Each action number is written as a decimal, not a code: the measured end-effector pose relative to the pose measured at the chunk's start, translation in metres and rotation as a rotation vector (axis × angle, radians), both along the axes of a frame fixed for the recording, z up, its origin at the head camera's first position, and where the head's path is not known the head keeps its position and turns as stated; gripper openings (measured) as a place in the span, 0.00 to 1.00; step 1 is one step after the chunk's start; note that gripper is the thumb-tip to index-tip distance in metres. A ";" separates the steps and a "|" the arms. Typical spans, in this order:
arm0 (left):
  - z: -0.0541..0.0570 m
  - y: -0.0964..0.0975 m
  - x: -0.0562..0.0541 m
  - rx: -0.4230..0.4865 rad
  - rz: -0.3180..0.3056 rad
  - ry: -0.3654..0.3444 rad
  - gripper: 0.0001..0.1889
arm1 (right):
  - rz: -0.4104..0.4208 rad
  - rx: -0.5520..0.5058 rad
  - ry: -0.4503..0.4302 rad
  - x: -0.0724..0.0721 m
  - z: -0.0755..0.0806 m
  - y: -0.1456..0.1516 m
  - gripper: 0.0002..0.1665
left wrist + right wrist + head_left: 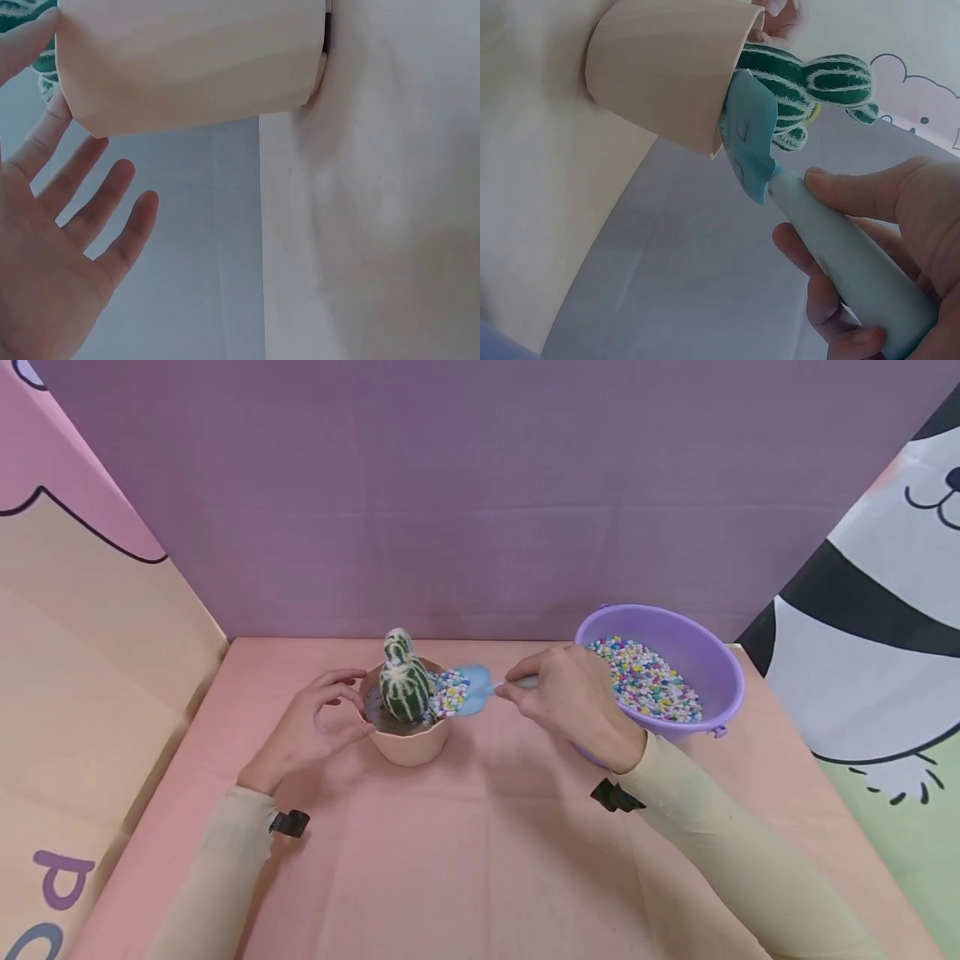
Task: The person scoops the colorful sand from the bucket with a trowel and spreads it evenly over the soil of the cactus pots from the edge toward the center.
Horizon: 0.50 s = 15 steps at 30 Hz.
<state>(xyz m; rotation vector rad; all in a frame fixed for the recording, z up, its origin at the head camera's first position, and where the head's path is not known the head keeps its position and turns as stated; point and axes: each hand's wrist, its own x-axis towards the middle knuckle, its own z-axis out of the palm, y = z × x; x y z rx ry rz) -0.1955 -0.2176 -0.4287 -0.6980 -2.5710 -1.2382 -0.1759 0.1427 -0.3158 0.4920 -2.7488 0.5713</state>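
A peach flower pot holds a green, white-striped cactus standing in grey soil. My left hand grips the pot's left rim, thumb at the front and fingertips along the side; its outer fingers spread clear of the pot in the left wrist view. My right hand grips the pale handle of a small light-blue shovel, thumb along the handle. In the head view, the shovel's blade overlaps the pot's right rim. Colourful pebbles lie on the blade and spill beside the cactus.
A purple bucket with many multicoloured pebbles stands to the right, partly behind my right hand. The pink-covered table meets a purple cloth backdrop at the back, with printed cloth panels on both sides.
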 end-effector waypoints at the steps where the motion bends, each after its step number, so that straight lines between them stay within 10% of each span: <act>1: 0.000 0.000 0.000 -0.001 0.000 0.000 0.12 | 0.001 0.005 0.004 0.000 0.000 0.000 0.11; 15: 0.001 0.001 -0.001 0.012 0.023 0.002 0.13 | 0.005 0.014 0.010 0.002 0.003 -0.001 0.09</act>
